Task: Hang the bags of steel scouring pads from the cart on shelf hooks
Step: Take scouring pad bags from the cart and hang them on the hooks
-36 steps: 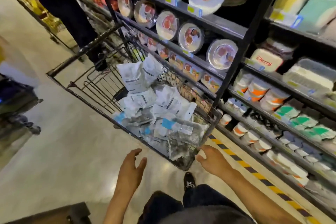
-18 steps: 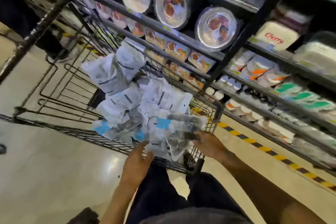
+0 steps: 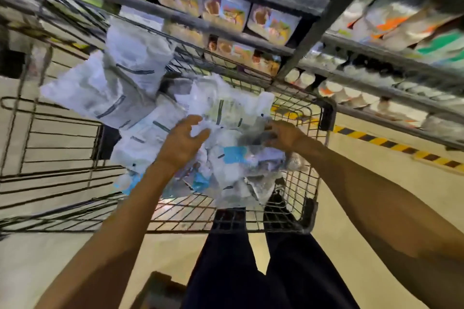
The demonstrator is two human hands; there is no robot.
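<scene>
A black wire cart point(image 3: 296, 211) stands in front of me, piled with clear and white plastic bags of steel scouring pads point(image 3: 140, 78), some with blue labels. Both my hands are inside the cart, over the near end of the pile. My left hand point(image 3: 184, 142) hovers with fingers spread and loosely bent, touching the top of a bag point(image 3: 226, 113). My right hand point(image 3: 281, 133) has its fingers curled into the clear bags; the blur hides whether it grips one.
Black store shelving point(image 3: 308, 40) runs along the far and right side of the cart, stocked with boxed and bagged goods. A yellow-and-black striped line point(image 3: 391, 144) marks the floor by the shelf base. My dark trouser legs point(image 3: 233, 266) stand behind the cart.
I have leaned in closer over the cart. Both hands moved from the cart's near rim forward and up onto the pile of bags.
</scene>
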